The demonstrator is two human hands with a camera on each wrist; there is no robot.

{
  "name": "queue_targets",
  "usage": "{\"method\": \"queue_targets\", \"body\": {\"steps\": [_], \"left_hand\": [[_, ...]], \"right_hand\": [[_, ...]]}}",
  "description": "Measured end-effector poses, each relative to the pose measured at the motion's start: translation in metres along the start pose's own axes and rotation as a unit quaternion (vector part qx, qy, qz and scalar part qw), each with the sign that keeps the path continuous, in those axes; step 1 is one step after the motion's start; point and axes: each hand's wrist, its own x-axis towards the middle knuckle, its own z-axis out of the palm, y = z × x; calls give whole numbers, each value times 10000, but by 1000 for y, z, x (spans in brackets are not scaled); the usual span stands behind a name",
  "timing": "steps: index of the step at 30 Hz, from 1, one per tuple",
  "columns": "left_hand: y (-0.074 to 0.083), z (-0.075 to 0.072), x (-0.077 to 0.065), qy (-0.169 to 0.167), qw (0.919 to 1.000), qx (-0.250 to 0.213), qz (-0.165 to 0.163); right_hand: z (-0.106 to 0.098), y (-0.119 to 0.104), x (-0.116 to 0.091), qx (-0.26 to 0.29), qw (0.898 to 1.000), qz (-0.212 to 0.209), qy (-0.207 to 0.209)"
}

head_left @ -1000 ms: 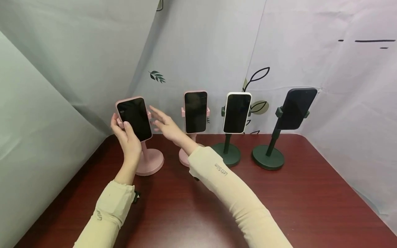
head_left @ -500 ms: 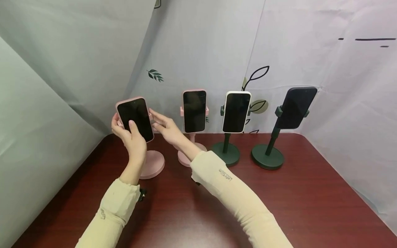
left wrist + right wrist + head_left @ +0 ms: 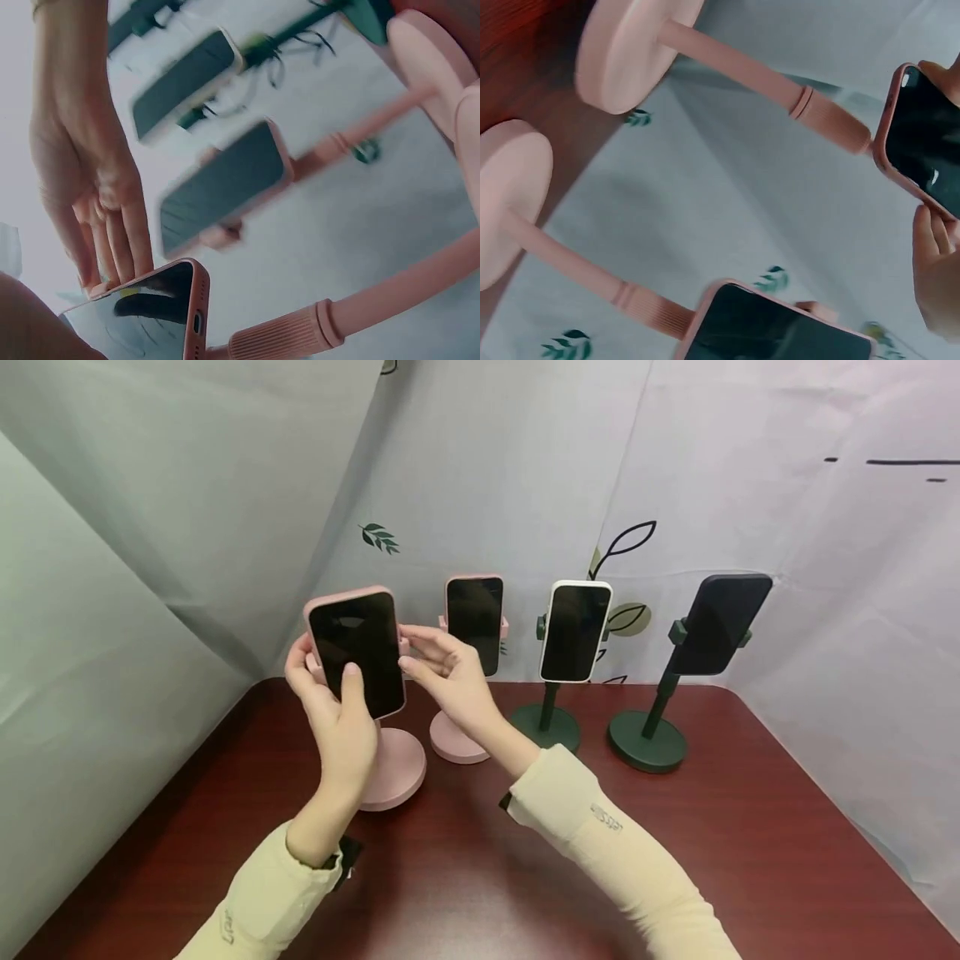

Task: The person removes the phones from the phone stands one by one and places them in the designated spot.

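A smartphone (image 3: 360, 647) in a pink case sits in the clamp of a pink phone stand (image 3: 401, 768), its dark screen facing me. My left hand (image 3: 341, 735) grips phone and clamp together from the left, thumb across the screen and fingers behind. On the other side my right hand (image 3: 461, 685) pinches the clamp at the phone's right edge between thumb and fingers. The right wrist view shows the right hand's fingers (image 3: 930, 240) at the phone's long edge, and the stand's ribbed neck (image 3: 836, 124). In the left wrist view the left thumb (image 3: 34, 322) partly covers the screen.
Close to the right, a second pink stand (image 3: 453, 739) holds another phone (image 3: 476, 618), partly behind my right hand. Farther right are two dark green stands, one with a white-edged phone (image 3: 576, 631), one with a black phone (image 3: 720, 622). A pale curtain (image 3: 510, 468) hangs behind the red-brown table (image 3: 720, 852).
My right hand has closed in from beside the phone onto the clamp's right side. The pink stand and its phone have shifted right and nearer to me. The other stands stay in place.
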Motion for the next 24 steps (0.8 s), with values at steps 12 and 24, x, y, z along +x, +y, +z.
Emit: {"method": "queue_targets", "body": {"steps": [12, 24], "left_hand": [[26, 27, -46, -861, 9934, 748, 85], [11, 51, -50, -2383, 9694, 472, -349]], "right_hand": [[-37, -41, -52, 139, 9938, -821, 731], [-82, -54, -96, -524, 9794, -1243, 1500]]}}
